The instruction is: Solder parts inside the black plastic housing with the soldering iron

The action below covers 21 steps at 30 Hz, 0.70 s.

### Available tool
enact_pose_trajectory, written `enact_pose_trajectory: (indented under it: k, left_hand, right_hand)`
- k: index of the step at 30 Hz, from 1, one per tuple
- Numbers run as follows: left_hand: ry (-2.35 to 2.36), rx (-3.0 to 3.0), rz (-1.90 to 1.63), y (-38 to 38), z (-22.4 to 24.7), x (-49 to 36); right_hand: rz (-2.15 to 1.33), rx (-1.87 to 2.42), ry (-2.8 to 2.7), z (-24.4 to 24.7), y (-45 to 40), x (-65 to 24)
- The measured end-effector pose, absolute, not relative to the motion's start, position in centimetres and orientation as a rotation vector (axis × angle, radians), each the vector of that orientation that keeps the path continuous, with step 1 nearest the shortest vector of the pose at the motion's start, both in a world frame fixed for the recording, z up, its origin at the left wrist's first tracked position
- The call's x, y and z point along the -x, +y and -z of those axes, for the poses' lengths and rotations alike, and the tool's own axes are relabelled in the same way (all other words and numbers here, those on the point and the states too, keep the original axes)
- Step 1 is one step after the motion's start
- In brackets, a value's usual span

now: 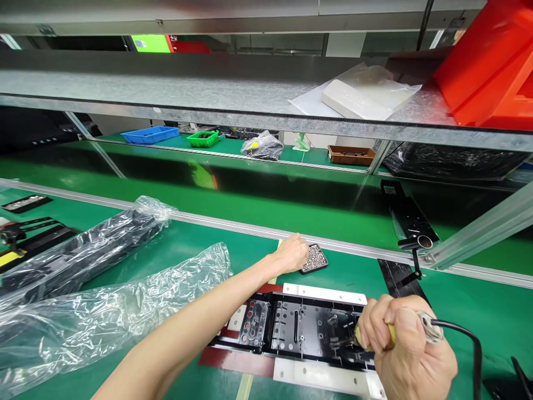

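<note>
My left hand (292, 254) reaches to a small black tray (305, 271) of tiny silver screws (315, 258). Its fingers are curled at the tray's left side, and the fingertips are hidden, so what they hold does not show. My right hand (410, 341) is wrapped around a yellow electric screwdriver (357, 335) with a black cord (466, 333). The screwdriver's front end points left, over a long black plastic housing (306, 328) with holes and posts. That housing lies in a fixture with white blocks (325, 294) and dark red plates (237, 362).
Clear plastic bags (145, 300) and a bagged black part (95, 239) lie at left. Behind the tray runs a metal rail (241, 226). At right are a metal post (483, 222) and a black bracket (416, 264). A shelf (187, 83) with a red bin (491, 61) hangs above.
</note>
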<state>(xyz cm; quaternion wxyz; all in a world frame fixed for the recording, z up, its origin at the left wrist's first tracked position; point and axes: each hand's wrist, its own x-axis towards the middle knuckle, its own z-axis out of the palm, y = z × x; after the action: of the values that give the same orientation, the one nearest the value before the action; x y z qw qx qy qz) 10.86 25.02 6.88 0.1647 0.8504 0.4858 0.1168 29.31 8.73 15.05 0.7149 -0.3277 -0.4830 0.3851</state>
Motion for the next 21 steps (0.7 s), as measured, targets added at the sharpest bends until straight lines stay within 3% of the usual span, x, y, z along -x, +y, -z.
enact_pose_trajectory:
  k: [12,21]
  left_hand:
    - [1.319,-1.884,-0.683,17.1,-11.6,-7.0]
    - [1.228,-1.88,-0.774,10.7,-10.3,-7.3]
  right_hand:
    - [-0.878,0.688,-1.084,-14.6,8.5,-29.7]
    - [-0.881,0.683,-1.086,-14.6,8.6,-29.8]
